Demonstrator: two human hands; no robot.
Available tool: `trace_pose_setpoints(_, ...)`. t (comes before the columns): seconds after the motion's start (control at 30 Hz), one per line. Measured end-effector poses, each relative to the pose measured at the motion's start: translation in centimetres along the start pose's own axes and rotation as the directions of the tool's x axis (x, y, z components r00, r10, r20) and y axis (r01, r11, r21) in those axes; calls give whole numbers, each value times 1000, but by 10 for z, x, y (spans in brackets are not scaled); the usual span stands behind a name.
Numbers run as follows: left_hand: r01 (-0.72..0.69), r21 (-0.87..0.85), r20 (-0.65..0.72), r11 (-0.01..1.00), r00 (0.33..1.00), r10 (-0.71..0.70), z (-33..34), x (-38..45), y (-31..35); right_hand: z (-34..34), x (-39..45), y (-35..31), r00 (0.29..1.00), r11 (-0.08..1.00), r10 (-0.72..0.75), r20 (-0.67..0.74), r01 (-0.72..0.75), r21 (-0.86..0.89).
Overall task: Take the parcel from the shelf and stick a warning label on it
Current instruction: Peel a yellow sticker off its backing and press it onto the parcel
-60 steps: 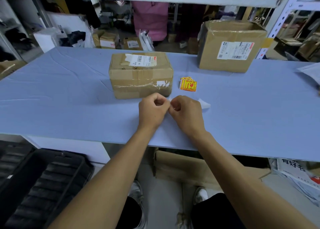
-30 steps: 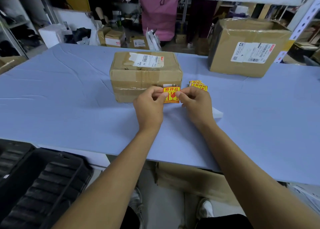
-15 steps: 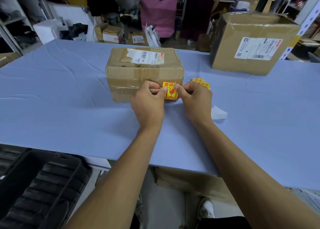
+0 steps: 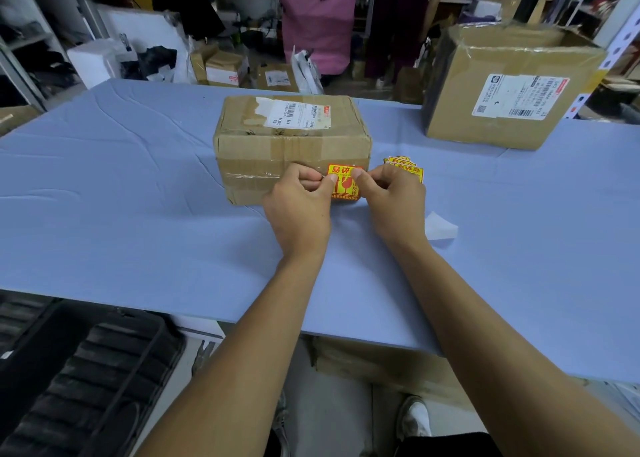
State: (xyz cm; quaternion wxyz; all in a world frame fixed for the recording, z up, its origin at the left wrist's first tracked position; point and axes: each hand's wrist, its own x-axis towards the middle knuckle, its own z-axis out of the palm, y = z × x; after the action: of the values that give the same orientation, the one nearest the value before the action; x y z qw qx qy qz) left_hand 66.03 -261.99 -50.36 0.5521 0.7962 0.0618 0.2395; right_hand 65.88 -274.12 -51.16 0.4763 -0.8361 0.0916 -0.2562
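The parcel [image 4: 292, 145] rests on the blue worktop [image 4: 121, 214], shipping slip on top. Against the right end of its near face sits the yellow-and-red warning label [image 4: 343, 183]. The left hand [image 4: 299, 207] pinches the label's left edge; the right hand [image 4: 391, 200] pinches its right edge. Both hands cover the label's sides. Just right of the parcel lies a stack of spare labels [image 4: 405, 167], partly hidden by the right hand. A white backing sheet [image 4: 441, 229] lies near the right wrist. A larger carton [image 4: 512, 86] stands well apart at the far right.
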Motion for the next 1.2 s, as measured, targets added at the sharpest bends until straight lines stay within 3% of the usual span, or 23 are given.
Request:
trace_pose_setpoints(0.3,-23,15,12,1000,1000,23,-1,-2,-1,-2,-1,1,1000,1000,-6,-19,6,-30)
trace_pose_setpoints(0.4,-36,23,14,999,999,36,-1,-2,-3,-2,-2,1,997,999,-4,-72,7,47)
trace_pose_setpoints(0.5,-113,59,-31,992,993,115,-4,-6,-1,-2,-2,-1,1000,993,13,-27,-9,115)
trace_pose_setpoints(0.6,-295,232,-128,927,935,330,-5,-4,0,0,0,0,998,991,17,59,-24,128)
trace_pose_setpoints(0.73,-415,580,19,701,867,498,-10,22,-7,1,4,6,998,996,-5,59,0,89)
trace_pose_setpoints(1.03,-452,669,182,590,869,459,-16,31,-21,-1,2,9,993,993,3,115,-16,117)
trace_pose_setpoints(1.2,-447,626,145,639,872,468,-15,30,-21,-13,14,1,958,981,-184,221,166,98)
